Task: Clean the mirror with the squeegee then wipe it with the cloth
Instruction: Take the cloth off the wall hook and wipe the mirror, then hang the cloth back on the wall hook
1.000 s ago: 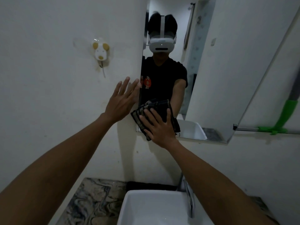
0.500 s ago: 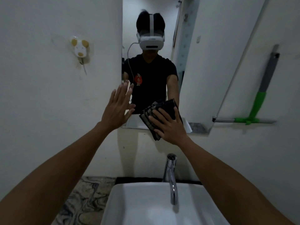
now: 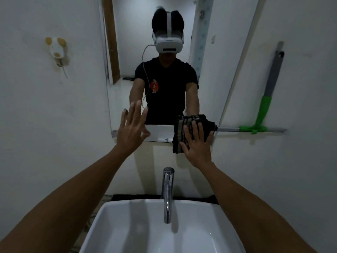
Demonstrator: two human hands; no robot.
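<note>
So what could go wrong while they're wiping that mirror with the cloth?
Two risks, both guesses. The right hand presses the folded dark cloth with flat fingers at the mirror's bottom right corner, partly past the lower edge, so it could slide off and drop toward the sink. The left hand is spread by the glass and may leave fingerprints.

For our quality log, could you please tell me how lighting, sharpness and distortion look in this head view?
Head view: dim, flat light with a greenish cast; no glare on the mirror; soft shadows under the squeegee and beside the tap; wide-angle bending tilts the walls and stretches both forearms; hands and cloth look reasonably sharp.
</note>
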